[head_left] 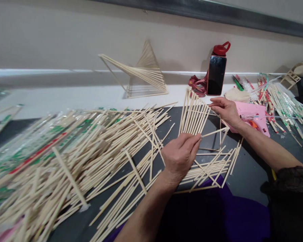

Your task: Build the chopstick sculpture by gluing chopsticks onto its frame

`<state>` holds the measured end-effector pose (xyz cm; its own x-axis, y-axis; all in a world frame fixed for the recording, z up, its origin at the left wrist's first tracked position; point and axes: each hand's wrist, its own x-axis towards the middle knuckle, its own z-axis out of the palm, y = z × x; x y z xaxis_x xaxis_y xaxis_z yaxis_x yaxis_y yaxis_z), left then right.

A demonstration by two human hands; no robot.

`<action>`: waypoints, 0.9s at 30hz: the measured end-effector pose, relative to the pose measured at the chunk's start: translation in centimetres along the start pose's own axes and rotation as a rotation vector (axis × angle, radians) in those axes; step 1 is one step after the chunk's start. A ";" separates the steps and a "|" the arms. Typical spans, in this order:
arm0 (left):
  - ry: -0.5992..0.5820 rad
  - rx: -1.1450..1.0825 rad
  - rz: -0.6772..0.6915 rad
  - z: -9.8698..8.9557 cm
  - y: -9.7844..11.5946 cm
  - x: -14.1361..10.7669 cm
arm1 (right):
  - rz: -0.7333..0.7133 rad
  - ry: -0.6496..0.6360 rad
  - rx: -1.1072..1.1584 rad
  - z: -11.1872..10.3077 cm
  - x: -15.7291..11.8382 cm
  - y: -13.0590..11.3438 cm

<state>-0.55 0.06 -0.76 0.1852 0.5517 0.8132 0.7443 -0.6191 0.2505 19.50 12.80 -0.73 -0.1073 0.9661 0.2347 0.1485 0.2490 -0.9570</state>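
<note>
A fan-shaped structure of glued chopsticks (pixel 195 117) stands tilted above the dark table, between my two hands. My left hand (pixel 180 156) pinches it at the near left corner, thumb and forefinger closed on a stick end. At the upper right corner, my right hand (pixel 224 111) holds it between thumb and fingertips. Loose chopsticks (pixel 209 173) lie crossed on the table just below the structure. To the left of my left hand spreads a large heap of chopsticks (pixel 111 141).
A finished-looking twisted chopstick model (pixel 146 75) stands against the wall. A phone (pixel 216 75) leans on a red-lidded bottle (pixel 221 49), beside a dark red cloth item (pixel 198 84). Right of my right hand are a pink sheet (pixel 261 117) and wrapped chopsticks (pixel 285 104). More wrapped chopsticks (pixel 27 148) lie left.
</note>
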 end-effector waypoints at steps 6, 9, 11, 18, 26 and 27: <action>0.015 -0.003 0.014 0.0 0.0 0.1 | 0.092 -0.073 -0.062 -0.7 0.4 -0.8; 0.014 0.012 0.012 0.0 0.1 0.1 | 0.155 -0.120 -0.053 -1.0 0.6 -1.1; 0.010 0.015 0.012 -0.1 0.0 0.1 | 0.186 -0.137 -0.050 -1.1 0.8 -1.2; 0.008 -0.005 0.021 0.0 -0.1 -0.1 | 0.197 -0.198 -0.062 -1.4 1.6 -1.0; 0.018 -0.010 0.022 0.1 0.0 0.0 | 0.215 -0.277 -0.061 -1.7 2.4 -1.1; 0.017 -0.014 0.022 0.1 0.0 -0.1 | 0.217 -0.289 -0.058 -1.8 2.5 -1.2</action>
<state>-0.45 0.06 -0.85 0.1906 0.5280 0.8276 0.7313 -0.6387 0.2391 20.79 15.07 1.27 -0.3394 0.9398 -0.0388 0.2528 0.0514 -0.9661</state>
